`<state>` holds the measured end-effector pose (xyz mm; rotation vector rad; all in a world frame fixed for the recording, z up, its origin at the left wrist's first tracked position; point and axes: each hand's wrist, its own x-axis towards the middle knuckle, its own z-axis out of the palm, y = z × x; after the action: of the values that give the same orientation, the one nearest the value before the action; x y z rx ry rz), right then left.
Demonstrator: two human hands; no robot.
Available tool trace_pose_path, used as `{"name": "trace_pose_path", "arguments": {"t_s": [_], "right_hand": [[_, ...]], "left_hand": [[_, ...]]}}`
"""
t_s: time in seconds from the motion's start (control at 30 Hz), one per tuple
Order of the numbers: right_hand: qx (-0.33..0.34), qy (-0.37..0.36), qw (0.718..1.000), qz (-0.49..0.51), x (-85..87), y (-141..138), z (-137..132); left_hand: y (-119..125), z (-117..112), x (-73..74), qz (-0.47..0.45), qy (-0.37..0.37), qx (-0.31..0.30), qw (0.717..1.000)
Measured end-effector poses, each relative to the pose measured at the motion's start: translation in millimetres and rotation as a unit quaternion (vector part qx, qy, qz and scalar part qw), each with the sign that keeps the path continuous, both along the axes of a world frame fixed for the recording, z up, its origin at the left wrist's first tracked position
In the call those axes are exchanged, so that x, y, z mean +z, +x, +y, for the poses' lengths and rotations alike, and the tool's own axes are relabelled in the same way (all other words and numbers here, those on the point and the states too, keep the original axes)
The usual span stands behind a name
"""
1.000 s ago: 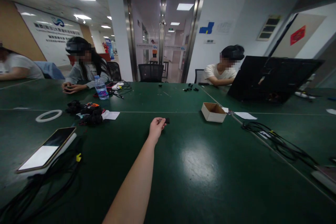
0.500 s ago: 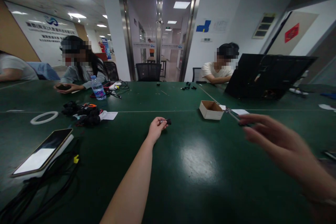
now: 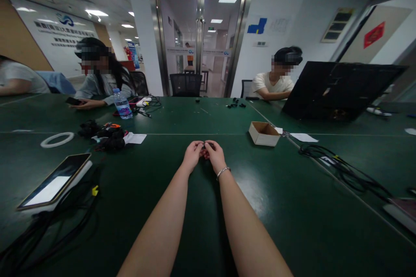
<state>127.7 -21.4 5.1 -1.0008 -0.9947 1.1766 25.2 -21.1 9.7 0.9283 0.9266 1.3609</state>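
Observation:
My left hand (image 3: 192, 156) and my right hand (image 3: 215, 156) meet over the green table, fingertips pinched together. Between them is a small black piece (image 3: 203, 146), mostly hidden by the fingers, so its kind cannot be made out. Both hands appear closed on it. The right wrist wears a bracelet. A small open cardboard box (image 3: 264, 134) stands to the right of the hands, apart from them.
A bundle of black cords (image 3: 112, 136) and a white ring (image 3: 57, 140) lie to the left, with a phone (image 3: 55, 181) nearer. Beyond stands a water bottle (image 3: 122, 104). Coiled cables (image 3: 344, 169) and a large black panel (image 3: 338, 91) are to the right. Several people sit around the table.
My right hand has come in from the far right and now meets my left hand at the small black piece. The left hand stays in about the same place.

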Motion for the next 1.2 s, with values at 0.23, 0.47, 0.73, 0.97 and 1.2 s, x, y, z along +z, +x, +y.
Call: {"name": "trace_pose_path", "arguments": {"t_s": [0.23, 0.47, 0.73, 0.97, 1.2], "right_hand": [[0.052, -0.004, 0.996, 0.072, 4.7, 16.0, -3.9], [0.084, -0.015, 0.991, 0.102, 6.5, 13.1, -4.3], [0.101, -0.021, 0.989, 0.109, 8.0, 14.2, -6.3], [0.058, -0.018, 0.992, 0.111, 3.6, 13.2, -2.5], [0.048, -0.014, 0.993, 0.107, 5.8, 12.3, -5.4]], "left_hand": [[-2.3, -1.5, -0.5, 0.033, 0.019, 0.0, 0.999], [-4.9, 3.2, -7.7, 0.073, 0.048, 0.028, 0.996], [-3.3, 0.3, -3.1, 0.069, 0.046, 0.056, 0.995], [-3.6, 3.3, -4.2, 0.076, 0.049, 0.078, 0.993], [-8.2, 3.8, -3.1, 0.11, 0.048, 0.076, 0.99]]}}
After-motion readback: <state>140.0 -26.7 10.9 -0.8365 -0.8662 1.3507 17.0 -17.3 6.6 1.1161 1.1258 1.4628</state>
